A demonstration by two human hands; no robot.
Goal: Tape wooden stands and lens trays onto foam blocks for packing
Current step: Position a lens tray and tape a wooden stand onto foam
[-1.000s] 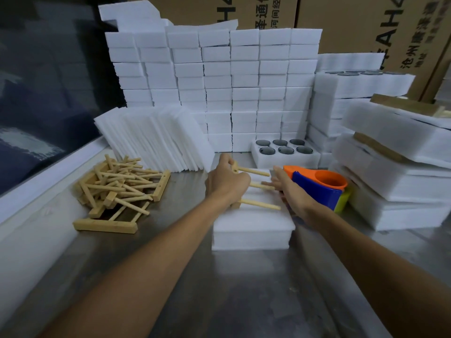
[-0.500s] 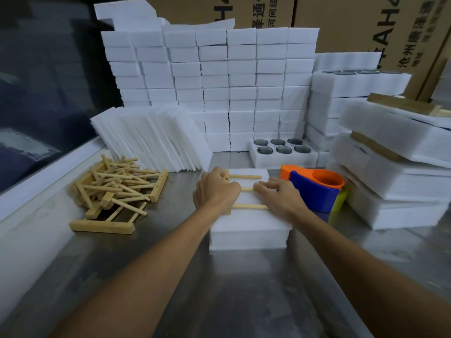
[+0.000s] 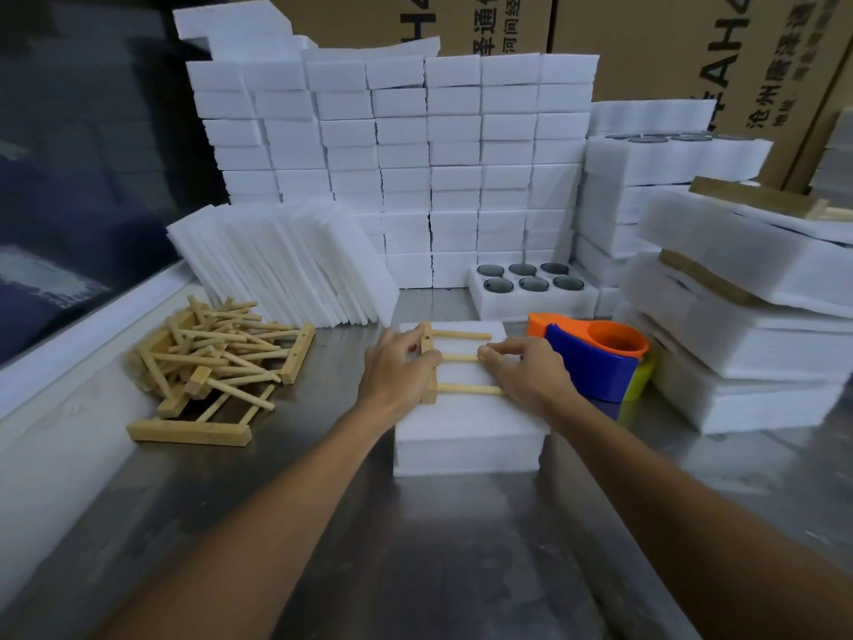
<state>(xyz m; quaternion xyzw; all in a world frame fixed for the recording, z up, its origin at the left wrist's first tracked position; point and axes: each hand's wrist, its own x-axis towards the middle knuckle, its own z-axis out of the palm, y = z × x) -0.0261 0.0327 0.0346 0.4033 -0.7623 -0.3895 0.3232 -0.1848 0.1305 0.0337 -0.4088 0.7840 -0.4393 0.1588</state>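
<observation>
A wooden stand (image 3: pixel 454 360), a short bar with three thin dowels, lies flat on top of a white foam block (image 3: pixel 466 424) in the middle of the steel table. My left hand (image 3: pixel 397 369) presses on the stand's bar at the left. Fingertips of my right hand (image 3: pixel 526 369) rest on the middle dowel and its palm covers the dowel ends. An orange and blue tape dispenser (image 3: pixel 595 358) stands just right of the block. A foam lens tray (image 3: pixel 531 291) with several round lenses sits behind.
A heap of loose wooden stands (image 3: pixel 217 362) lies at the left. Thin foam sheets (image 3: pixel 286 265) lean behind it. Stacked foam blocks (image 3: pixel 415 168) form a wall at the back. Finished foam packs (image 3: pixel 747 325) pile up at the right. Cardboard boxes stand behind.
The stand went from tilted above the block to lying flat on it. My right hand moved left from the tape dispenser onto the dowels. My left hand lowered with the bar.
</observation>
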